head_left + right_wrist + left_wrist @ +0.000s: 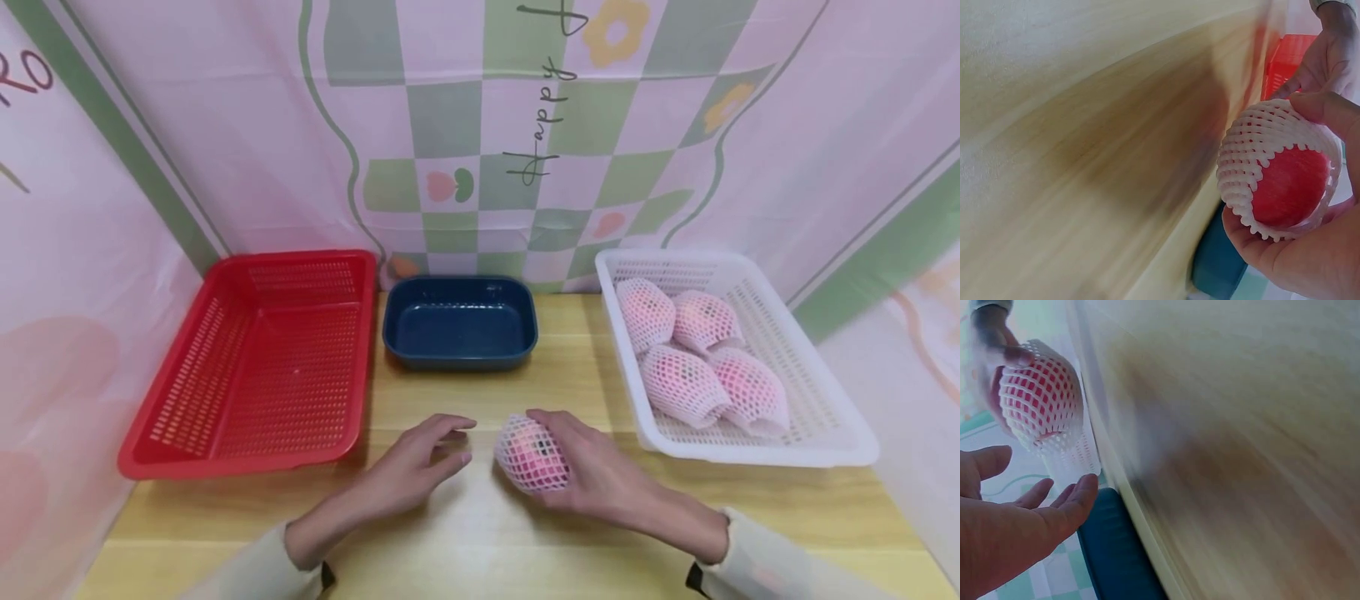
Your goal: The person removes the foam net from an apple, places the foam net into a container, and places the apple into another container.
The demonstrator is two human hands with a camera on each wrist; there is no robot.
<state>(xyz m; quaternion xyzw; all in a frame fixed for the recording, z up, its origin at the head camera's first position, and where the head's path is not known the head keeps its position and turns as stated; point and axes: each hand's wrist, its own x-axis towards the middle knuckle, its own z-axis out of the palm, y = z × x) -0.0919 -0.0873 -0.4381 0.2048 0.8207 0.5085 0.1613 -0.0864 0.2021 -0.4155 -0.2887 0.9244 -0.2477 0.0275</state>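
A red apple (531, 457) in a white foam net sleeve is gripped by my right hand (600, 475), a little over the table in front of me. The right wrist view shows the fingers and thumb curled round the sleeve, and the bare red skin of the apple (1291, 187) shows through its open end. My left hand (408, 467) is held to the left of the apple, apart from it. Its fingers are loosely bent and hold nothing; in the left wrist view this hand (1029, 531) has its palm turned up toward the apple (1041, 400).
At the right stands a white basket (757, 454) with several net-wrapped apples (682, 383). A dark blue dish (461, 325) sits at the back middle, against the patterned cloth (450, 125). A red basket (292, 375) is at the left on the wooden table (480, 550).
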